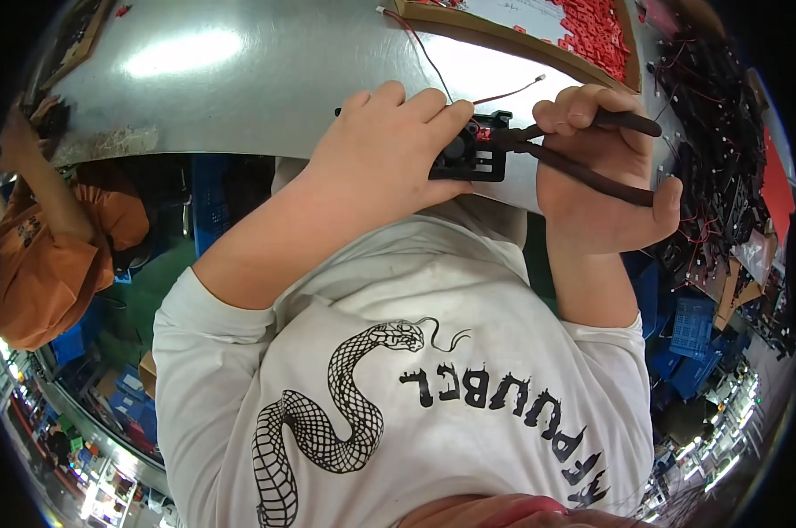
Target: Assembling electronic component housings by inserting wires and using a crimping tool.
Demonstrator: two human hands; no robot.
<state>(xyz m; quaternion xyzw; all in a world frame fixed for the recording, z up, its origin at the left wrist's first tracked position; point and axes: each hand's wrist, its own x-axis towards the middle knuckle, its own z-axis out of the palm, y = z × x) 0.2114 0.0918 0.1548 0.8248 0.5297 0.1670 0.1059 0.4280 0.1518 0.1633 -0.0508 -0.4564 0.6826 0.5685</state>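
Observation:
My left hand wraps over a black plastic housing and holds it at the front edge of the metal table. A round black part sits in the housing, partly under my fingers. My right hand grips dark-handled pliers, whose handles are spread apart. The pliers' jaws reach the housing's right side, at a small red piece. Whether the jaws close on that piece is too small to tell. Thin red and black wires with small white connectors run from the housing onto the table.
A cardboard tray with many red pieces lies at the far right. Beside it, at the right, is a heap of black wired parts. A co-worker in orange sits at the left. Blue crates stand below the table.

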